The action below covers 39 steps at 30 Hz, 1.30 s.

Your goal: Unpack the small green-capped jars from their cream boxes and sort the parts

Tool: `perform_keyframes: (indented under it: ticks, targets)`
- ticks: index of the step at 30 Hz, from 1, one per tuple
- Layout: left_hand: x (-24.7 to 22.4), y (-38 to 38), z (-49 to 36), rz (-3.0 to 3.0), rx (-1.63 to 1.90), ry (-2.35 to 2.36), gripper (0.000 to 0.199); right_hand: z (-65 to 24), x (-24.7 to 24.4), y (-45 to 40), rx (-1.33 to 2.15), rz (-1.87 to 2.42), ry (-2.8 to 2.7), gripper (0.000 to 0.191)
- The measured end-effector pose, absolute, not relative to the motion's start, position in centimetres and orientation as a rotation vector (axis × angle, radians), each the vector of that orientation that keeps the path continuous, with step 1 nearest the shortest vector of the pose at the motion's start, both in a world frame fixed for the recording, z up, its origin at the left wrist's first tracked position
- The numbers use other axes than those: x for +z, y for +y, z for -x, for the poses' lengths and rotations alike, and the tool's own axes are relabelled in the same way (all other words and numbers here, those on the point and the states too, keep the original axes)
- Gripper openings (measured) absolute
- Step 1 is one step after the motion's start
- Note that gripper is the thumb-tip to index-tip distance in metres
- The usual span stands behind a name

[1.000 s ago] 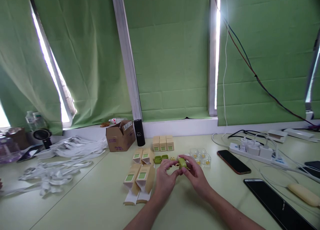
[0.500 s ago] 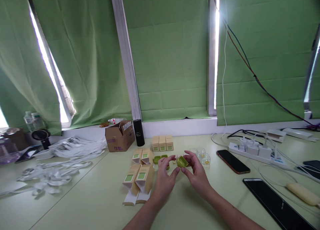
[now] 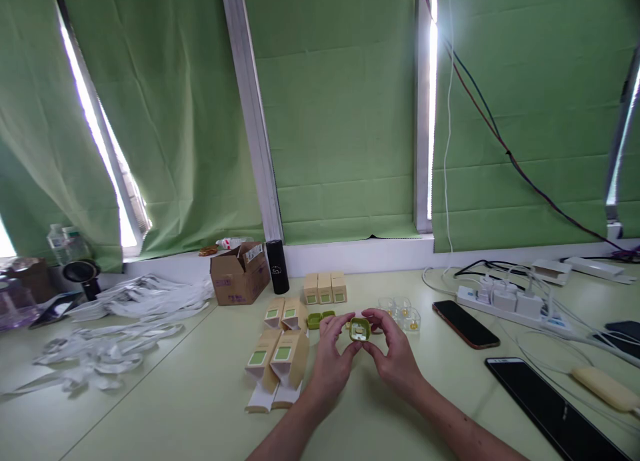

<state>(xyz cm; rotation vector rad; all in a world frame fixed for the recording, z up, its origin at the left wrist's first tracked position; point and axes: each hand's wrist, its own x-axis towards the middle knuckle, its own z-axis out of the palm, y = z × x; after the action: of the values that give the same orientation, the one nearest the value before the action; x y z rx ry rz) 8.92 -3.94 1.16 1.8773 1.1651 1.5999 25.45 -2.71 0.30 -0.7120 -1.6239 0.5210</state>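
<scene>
Between my two hands is a small green square case, its hollow side facing me with something pale inside. My left hand grips its left side with thumb and fingertips. On the other side, the thumb and fingers of my right hand hold it too. Just behind my left fingers lies a green open case, partly hidden. Clear plastic cups with small yellow bits stand beyond my right hand. Left of my hands are several tan cartons with green labels, the front ones with flaps open.
Three tan boxes stand behind. Further left are a cardboard box, a black cylinder and white straps. To the right lie a phone, a power strip with cables, and a large dark-screened device.
The green case has turned from a tilted position, so its hollow side now faces me. My right fingers have moved slightly left and down around it.
</scene>
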Motion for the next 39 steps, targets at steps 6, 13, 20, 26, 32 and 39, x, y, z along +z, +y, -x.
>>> perform_keyframes:
  ticks: [6, 13, 20, 26, 32, 39]
  targets:
    - [1.34, -4.00, -9.04, -1.891, 1.625, 1.186, 0.046, -25.88, 0.62, -2.94, 0.373, 0.635, -1.716, 0.035]
    - [1.25, -4.15, -9.11, -1.913, 1.637, 1.254, 0.046, -26.02, 0.49, -2.77, 0.237, 0.624, -1.751, 0.036]
    - [1.33, -4.49, -9.29, -2.009, 1.696, 1.249, 0.042, -25.93, 0.19, -2.55, 0.140, 0.580, -1.755, 0.033]
    - [0.90, -4.62, -9.20, -2.163, 1.673, 1.193, 0.051, -25.88, -0.23, -2.27, 0.099, 0.614, -1.818, 0.033]
    - [0.72, -4.50, -9.08, -2.220, 1.673, 1.191, 0.055, -25.92, -0.04, -2.45, -0.024, 0.701, -1.831, 0.030]
    - [0.77, -4.55, -9.08, -2.258, 1.669, 1.186, 0.053, -26.00, 0.46, -2.57, -0.171, 0.777, -1.806, 0.025]
